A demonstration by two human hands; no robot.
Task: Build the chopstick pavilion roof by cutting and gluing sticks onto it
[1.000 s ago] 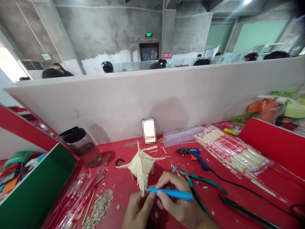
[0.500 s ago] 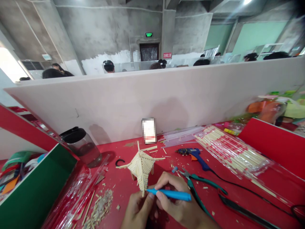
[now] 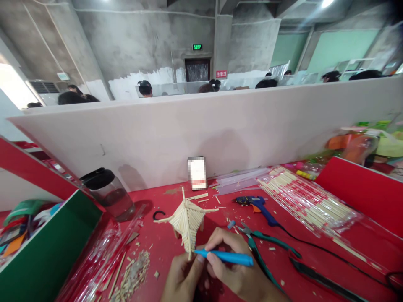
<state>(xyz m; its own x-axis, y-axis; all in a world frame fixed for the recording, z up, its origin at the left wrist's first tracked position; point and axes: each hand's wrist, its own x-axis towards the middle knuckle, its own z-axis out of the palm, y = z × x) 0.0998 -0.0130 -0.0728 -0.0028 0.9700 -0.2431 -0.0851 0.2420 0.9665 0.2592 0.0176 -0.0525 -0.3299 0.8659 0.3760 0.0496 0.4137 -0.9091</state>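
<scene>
Blue pen (image 3: 233, 257) shifted slightly; stick model (image 3: 188, 220) lies beyond the left hand (image 3: 182, 274)

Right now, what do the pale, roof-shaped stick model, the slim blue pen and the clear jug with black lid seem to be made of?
Pale stick model: probably wood or bamboo, matte; the straight tan sticks suggest it.
Slim blue pen: likely plastic, smooth, evenly coloured.
Clear jug: glass or clear plastic, smooth, see-through; black lid: perhaps plastic, opaque.

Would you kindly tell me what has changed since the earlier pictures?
The blue pen in the right hand has shifted slightly left in the picture, towards the stick model. Nothing was taken up or let go; the left hand, the glue gun and the pliers stay put.
</scene>
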